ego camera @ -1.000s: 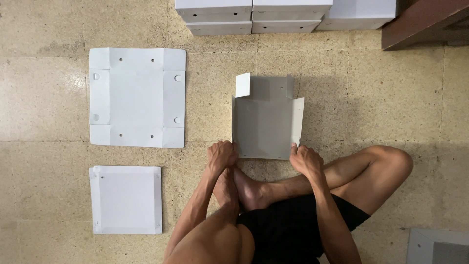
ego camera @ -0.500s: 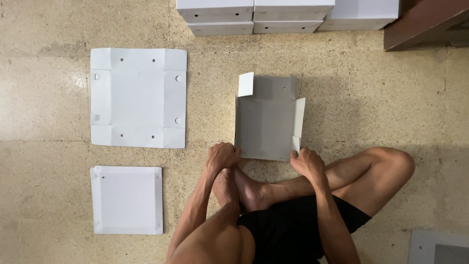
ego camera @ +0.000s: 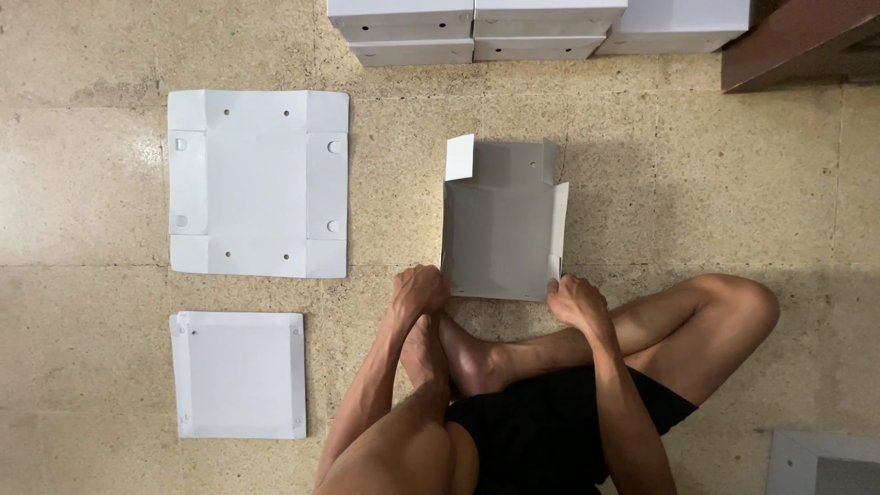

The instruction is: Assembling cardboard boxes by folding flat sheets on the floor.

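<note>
The box blank [ego camera: 502,229] lay on the floor [ego camera: 697,183] directly ahead of the seated person, just beyond the crossed feet; it was grey, part-folded, and in hand at both near corners. The left hand [ego camera: 420,291] was closed over the near left corner, fingers curled around the raised left wall; the right hand [ego camera: 576,301] was pinched shut on the near end of the right wall, which stood up from the base. A small white flap [ego camera: 459,157] stood up at the far left corner; the far wall appeared raised too, though its angle could not be judged with certainty.

Judged progress: the side walls were up; the near edge still lay flat and the corners were not locked; the box was perhaps half formed, with the near wall and corner tabs left to do.

To the left, well apart, a larger flat sheet [ego camera: 258,183] lay fully unfolded, creased and punched but untouched; nearer the person on the same side, a smaller tray [ego camera: 239,374] with shallow turned-up edges lay on the floor, seemingly folded already. At the far edge of the view stood stacked boxes [ego camera: 477,27], white and closed, apparently finished work; a brown board [ego camera: 797,41] sat at the top right; another grey piece [ego camera: 825,463] showed at the bottom right corner, too cropped to identify.
</note>
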